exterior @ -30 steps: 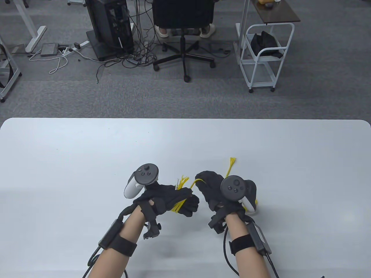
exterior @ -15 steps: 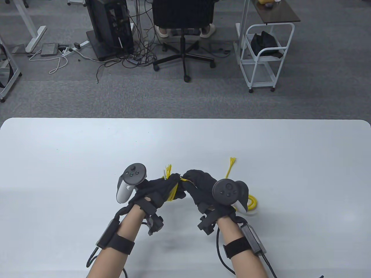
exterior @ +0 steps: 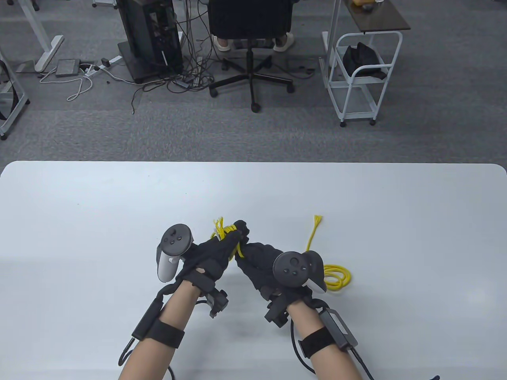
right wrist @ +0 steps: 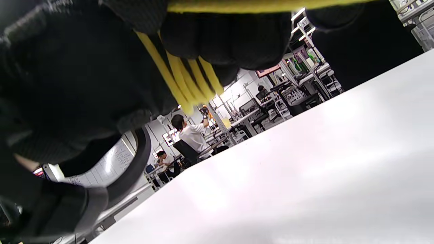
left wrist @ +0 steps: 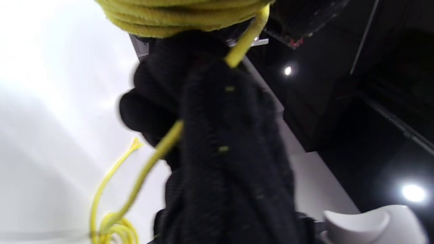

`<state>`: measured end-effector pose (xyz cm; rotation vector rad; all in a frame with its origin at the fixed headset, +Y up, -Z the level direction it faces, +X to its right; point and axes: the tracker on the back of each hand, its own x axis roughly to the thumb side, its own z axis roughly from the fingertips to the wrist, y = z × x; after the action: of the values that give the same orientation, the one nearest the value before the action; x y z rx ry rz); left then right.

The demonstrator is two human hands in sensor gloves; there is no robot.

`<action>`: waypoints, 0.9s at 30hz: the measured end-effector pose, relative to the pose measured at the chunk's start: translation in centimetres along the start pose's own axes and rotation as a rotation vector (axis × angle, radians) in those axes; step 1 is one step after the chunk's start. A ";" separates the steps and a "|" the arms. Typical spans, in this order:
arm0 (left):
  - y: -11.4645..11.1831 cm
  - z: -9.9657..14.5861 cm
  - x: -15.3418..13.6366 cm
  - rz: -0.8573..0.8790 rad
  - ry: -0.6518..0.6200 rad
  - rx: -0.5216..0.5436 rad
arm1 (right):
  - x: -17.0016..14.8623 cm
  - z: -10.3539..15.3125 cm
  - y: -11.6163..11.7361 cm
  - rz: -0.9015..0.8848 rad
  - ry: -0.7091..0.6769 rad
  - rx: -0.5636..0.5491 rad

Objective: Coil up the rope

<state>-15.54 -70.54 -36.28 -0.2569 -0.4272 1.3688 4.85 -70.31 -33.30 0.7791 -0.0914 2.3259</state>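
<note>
A yellow rope [exterior: 237,248] is wound in several turns around the fingers of my left hand [exterior: 227,243], which holds the coil above the table. A frayed end [exterior: 219,224] sticks up beside it. My right hand [exterior: 242,231] grips the running strand against the left fingertips. The rest of the rope lies in loose loops [exterior: 337,277] on the table, with its other frayed end [exterior: 317,219] further back. The left wrist view shows the turns [left wrist: 179,20] and the strand [left wrist: 162,145] dropping to the loops [left wrist: 115,227]. The right wrist view shows strands [right wrist: 184,79] across the glove.
The white table [exterior: 99,221] carries only the rope and my hands. Beyond its far edge are an office chair [exterior: 250,43], a computer tower [exterior: 148,35] with cables and a white cart [exterior: 360,75] on the floor.
Both hands have moved left and away from me. My right hand has carried the strand up over the left fingertips. The loose loops on the table now show from behind the right tracker.
</note>
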 end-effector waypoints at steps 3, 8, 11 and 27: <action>-0.1 0.1 0.3 0.036 -0.042 0.006 | -0.1 -0.1 0.4 0.006 0.004 0.033; -0.2 0.1 0.7 0.130 -0.112 -0.004 | -0.4 -0.1 1.1 0.049 0.020 0.101; -0.3 0.0 0.6 0.227 -0.141 -0.044 | -0.7 -0.1 1.3 0.057 0.035 0.124; -2.5 -0.8 0.4 0.249 -0.097 -0.381 | -3.6 0.6 -0.6 0.185 0.145 0.069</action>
<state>-12.90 -70.61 -35.86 -0.5730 -0.7586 1.5407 7.70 -72.05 -34.90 0.6568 -0.0199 2.5651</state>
